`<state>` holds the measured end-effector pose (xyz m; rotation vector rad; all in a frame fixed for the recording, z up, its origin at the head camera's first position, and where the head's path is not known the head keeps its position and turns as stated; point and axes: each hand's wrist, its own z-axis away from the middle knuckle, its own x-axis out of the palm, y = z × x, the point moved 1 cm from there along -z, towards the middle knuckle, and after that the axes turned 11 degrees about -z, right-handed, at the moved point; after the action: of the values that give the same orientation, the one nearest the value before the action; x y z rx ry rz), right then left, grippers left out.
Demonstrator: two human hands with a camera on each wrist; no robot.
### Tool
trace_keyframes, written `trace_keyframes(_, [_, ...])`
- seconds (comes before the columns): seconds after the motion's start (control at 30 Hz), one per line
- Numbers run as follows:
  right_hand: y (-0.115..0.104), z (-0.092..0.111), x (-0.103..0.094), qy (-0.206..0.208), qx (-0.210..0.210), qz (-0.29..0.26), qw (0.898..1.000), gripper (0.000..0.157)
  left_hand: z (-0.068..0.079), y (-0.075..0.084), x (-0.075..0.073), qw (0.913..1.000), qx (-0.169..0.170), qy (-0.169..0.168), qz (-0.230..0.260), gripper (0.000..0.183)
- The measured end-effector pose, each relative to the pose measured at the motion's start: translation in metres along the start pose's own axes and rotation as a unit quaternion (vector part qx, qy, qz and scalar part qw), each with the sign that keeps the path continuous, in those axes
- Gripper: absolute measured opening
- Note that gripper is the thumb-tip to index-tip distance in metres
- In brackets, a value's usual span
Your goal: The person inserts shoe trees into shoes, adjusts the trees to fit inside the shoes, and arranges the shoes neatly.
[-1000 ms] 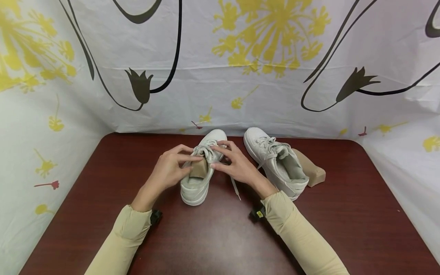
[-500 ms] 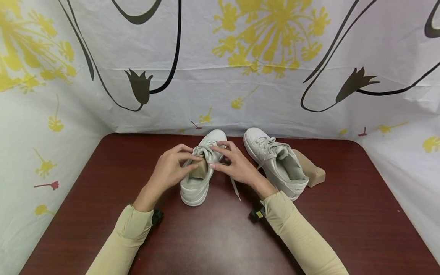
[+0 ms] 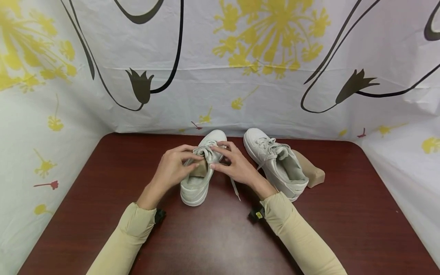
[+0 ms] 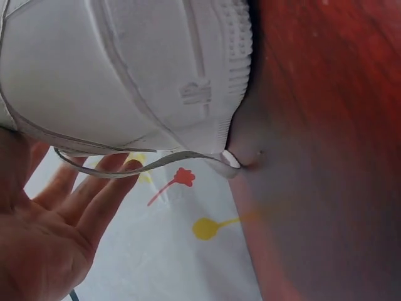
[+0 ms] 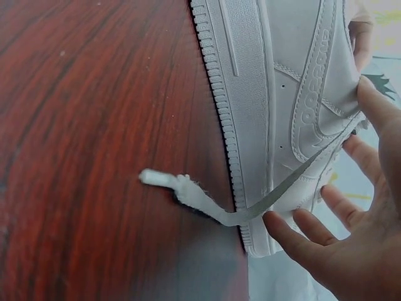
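My left hand [image 3: 170,168] and my right hand [image 3: 237,164] are both at the left sneaker [image 3: 201,172], which stands near the middle of the dark red table [image 3: 220,236] with its toe pointing to the far side. The fingertips of both hands are curled and meet on the laces [image 3: 206,151] over the tongue, pinching them from the two sides. In the left wrist view the other fingers [image 4: 94,200] lie more straight under the side of the shoe, with one loose lace [image 4: 144,164] passing over them. A tan paper stuffing [image 3: 200,168] sits inside the opening of this shoe, just behind my fingertips.

One free lace end [image 5: 188,194] hangs down the right side of the shoe and lies on the table. I think the work here is on the laces, so I should keep the pinch small and close to the eyelets, and pull both sides evenly so that the shoe does not turn or slide. The heel is not held by anything, therefore a strong pull could lift it.

The right sneaker [image 3: 275,160] stands just beside, on the right, and a tan wedge [image 3: 311,172] lies behind it, touching its side.
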<state>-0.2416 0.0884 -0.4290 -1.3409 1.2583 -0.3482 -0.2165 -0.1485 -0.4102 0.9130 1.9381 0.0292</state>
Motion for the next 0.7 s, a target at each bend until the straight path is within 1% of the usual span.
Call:
trace_keyframes(0.17, [0.0025,0.0014,0.0004,0.001,0.004,-0.015,1.0,0.057,0.0021,-0.0019,0.0031,0.9996,0.015,0.022,0.011,0.024])
trace_keyframes(0.3, [0.0028,0.0013,0.0014,-0.001,0.006,-0.022,1.0,0.056,0.0041,-0.0031,0.0033,0.9989,0.018,0.032,0.03,0.022])
trace_keyframes(0.47, [0.0022,0.0003,0.0013,-0.001,0.005,-0.022,1.0,0.056,0.0057,-0.0061,0.0035,0.9975,0.02,0.031,0.059,0.02])
trace_keyframes(0.57, [0.002,-0.0003,0.0007,-0.001,0.004,-0.02,1.0,0.056,0.0063,-0.0084,0.0031,0.9976,0.023,0.028,0.059,0.016])
trace_keyframes(0.7, [0.0016,-0.0012,-0.0003,0.001,0.003,-0.02,1.0,0.055,0.0072,-0.01,0.0016,0.9979,0.02,0.015,0.06,0.013])
